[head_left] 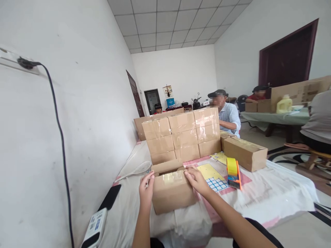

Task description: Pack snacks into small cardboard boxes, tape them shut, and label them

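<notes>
The cardboard box (173, 195) lay at the tabletop's (281, 187) near edge, long axis running left to right, between the left hand (147, 184) and right hand (196, 178), whose barely parted fingers and thumbs gripped its upper corners.

- Left hand (147, 184) pinches a tan rectangular cardboard box (172, 195) at its ten-o'clock corner, right hand (194, 177) at two
- Twelve o'clock from it: stacked tan cardboard boxes (184, 136), clear-taped
- Between two and three: yellow-and-orange plastic tape dispenser (233, 174)
</notes>
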A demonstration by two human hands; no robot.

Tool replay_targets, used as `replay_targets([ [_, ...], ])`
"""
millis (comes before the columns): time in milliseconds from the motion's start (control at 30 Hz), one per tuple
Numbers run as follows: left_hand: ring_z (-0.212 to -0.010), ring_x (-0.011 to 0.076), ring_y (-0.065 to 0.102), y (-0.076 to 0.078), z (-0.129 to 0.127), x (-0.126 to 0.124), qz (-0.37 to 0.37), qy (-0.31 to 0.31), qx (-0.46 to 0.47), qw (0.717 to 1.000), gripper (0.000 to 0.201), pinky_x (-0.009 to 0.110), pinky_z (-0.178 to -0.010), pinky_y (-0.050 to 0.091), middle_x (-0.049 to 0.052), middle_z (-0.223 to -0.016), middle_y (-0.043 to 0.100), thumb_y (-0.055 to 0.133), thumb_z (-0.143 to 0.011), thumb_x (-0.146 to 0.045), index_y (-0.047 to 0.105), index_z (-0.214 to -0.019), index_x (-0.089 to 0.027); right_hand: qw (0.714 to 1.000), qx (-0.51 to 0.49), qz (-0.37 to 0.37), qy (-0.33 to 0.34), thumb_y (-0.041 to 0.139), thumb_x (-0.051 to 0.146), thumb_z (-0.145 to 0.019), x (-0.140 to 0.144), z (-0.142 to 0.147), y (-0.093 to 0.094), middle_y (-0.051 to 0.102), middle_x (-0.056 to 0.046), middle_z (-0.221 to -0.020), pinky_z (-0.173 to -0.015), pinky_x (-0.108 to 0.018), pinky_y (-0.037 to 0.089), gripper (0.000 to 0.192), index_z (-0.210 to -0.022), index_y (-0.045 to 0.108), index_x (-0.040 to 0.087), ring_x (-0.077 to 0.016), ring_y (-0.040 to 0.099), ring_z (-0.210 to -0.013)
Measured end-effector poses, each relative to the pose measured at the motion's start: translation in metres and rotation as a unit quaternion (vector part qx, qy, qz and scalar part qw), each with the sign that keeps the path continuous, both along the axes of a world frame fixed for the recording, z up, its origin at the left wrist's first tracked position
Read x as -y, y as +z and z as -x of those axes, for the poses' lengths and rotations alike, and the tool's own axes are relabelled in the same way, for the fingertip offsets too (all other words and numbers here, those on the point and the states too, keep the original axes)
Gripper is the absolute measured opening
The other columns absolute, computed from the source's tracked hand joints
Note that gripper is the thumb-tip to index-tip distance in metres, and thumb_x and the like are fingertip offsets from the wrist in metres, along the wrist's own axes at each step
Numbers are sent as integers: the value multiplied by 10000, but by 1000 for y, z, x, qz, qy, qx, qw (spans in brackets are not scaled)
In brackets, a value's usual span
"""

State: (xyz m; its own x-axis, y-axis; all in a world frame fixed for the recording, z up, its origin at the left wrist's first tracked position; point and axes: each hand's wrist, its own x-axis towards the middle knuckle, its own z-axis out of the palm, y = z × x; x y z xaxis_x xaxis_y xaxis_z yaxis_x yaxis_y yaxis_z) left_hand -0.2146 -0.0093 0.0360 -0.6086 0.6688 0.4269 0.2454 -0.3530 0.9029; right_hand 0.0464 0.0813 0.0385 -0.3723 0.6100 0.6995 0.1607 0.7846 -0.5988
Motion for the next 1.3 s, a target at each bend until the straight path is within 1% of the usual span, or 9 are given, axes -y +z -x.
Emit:
replay_targets([
  [100,-1467,327,381,-5,0,-6,37,-13,62,997,631,436,-1133,421,112,-1566,454,723,-766,-372,590,-1372,-256,995,-44,68,-52,596,363,-856,-14,8,-12,696,-95,-1141,-1023,-532,482,229,-1043,683,264,-328,617,-1150],
  [267,-1427,263,455,-5,-1,-2,82,-112,169,976,809,348,-1073,485,49,-1620,377,608,-777,-214,362,-1541,-313,962,-112,248,2,580,236,-713,-28,23,-26,532,-102,-1476,-1101,-496,437,678,-1387,526,275,-296,470,-1397],
  [367,-1424,264,458,-5,-1,1,94,-102,172,975,831,331,-1052,494,39,-1616,386,603,-749,-216,363,-1539,-311,953,-142,264,44,548,174,-683,-29,28,-26,546,-92,-1469,-1095,-439,439,767,-1440,486,279,-251,475,-1399],
  [533,-1218,329,621,-8,5,-3,81,-56,-1,995,520,449,-1011,509,126,-1310,656,540,-805,-479,642,-1227,-192,980,-111,162,45,568,179,-748,-25,24,-12,717,-70,-1187,-1022,-420,466,438,-1154,717,242,-244,634,-1145],
  [700,-1299,342,514,3,1,8,76,4,-131,988,382,511,-1215,217,128,-1196,697,562,-811,-548,730,-809,-205,997,-25,49,61,596,235,-847,-19,11,0,752,-79,-1010,-980,-438,463,178,-780,760,215,-259,659,-1042],
  [867,-1347,331,499,12,-30,20,172,76,-429,883,403,615,-1213,84,76,-1405,628,418,-950,-429,743,-1149,-299,999,26,33,19,603,208,-840,-12,7,-7,738,-87,-1150,-1065,-482,420,205,-957,771,228,-279,623,-1162],
  [1033,-1450,284,410,-1,-36,7,235,-22,-587,775,588,510,-1189,312,49,-1534,496,401,-946,-523,577,-1423,-227,998,3,47,-28,649,228,-808,-12,-2,-23,657,-133,-1273,-1055,-420,459,440,-1245,662,181,-274,600,-1214],
  [1167,-1432,302,428,-8,-28,-1,251,-28,-613,748,661,489,-1134,393,68,-1562,462,488,-893,-541,548,-1447,-186,983,-32,21,-181,606,211,-812,-16,-41,-19,655,-114,-1196,-1046,-451,440,362,-1171,651,193,-281,590,-1161],
  [1300,-1250,323,569,-6,-26,0,222,-1,-620,753,576,481,-1039,457,90,-1406,612,522,-881,-536,642,-1352,-227,927,-94,22,-364,567,251,-817,-29,-107,-10,611,-128,-1215,-1078,-517,381,333,-1141,629,203,-318,532,-1199],
])
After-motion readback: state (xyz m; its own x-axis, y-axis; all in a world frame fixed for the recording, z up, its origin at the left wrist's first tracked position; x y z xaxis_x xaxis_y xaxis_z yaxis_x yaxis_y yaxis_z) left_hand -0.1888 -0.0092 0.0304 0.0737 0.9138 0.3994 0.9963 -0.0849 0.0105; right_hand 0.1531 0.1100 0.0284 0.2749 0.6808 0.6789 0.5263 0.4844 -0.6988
